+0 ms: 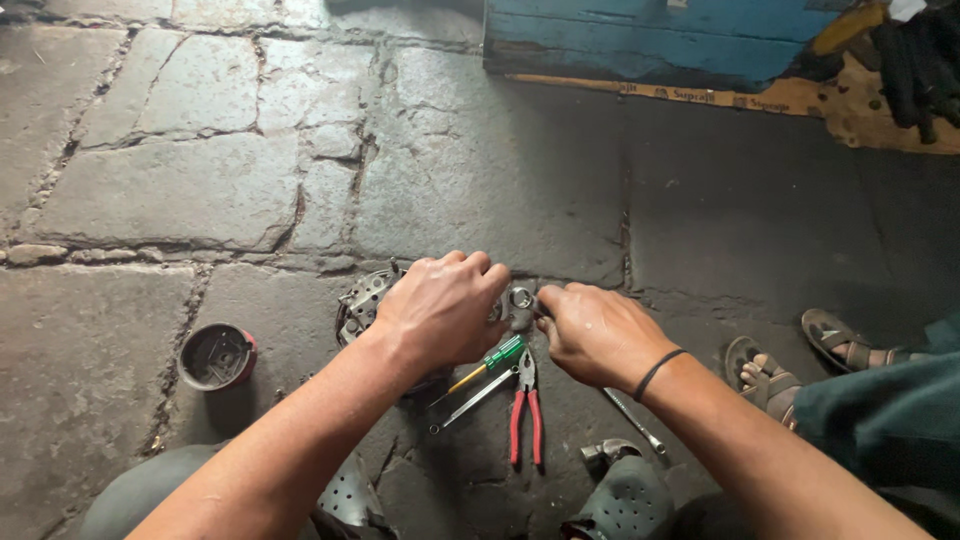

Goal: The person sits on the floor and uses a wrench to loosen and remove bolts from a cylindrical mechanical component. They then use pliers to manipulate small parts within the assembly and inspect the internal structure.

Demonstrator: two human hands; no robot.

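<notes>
My left hand point(440, 305) lies over a round grey metal machine part point(360, 300) on the stone floor, fingers curled on its top. My right hand point(590, 330), with a black band on the wrist, is closed beside it and touches a small metal fitting point(521, 300) at the part's right edge. Whatever the right hand grips is hidden by its fingers. Just below the hands lie a green-handled screwdriver point(495, 357), a thin metal spanner point(470, 402) and red-handled pliers point(526, 410).
A round dark cap with a red rim point(216, 356) sits at the left. Another metal tool point(632, 420) lies at the right. Another person's sandalled feet point(790, 370) rest at right. A blue wooden box point(660, 35) stands at the back. My own grey clogs point(625, 500) are at the bottom.
</notes>
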